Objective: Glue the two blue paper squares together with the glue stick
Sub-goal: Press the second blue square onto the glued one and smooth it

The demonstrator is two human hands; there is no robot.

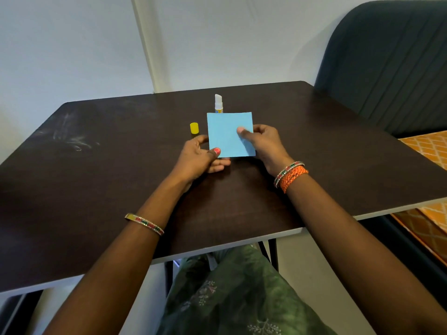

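Blue paper square (228,134) held above dark worktop (96,165) by both hands.

Left hand (200,155) pinches the lower left corner, thumb on top; right hand (261,143) pinches the right edge, thumb pressed on the face. Each grip is clamped on the paper. Only one sheet face shows. Uncapped glue stick (219,103) stands upright just behind the paper; yellow cap (194,128) stands at its left, apart.
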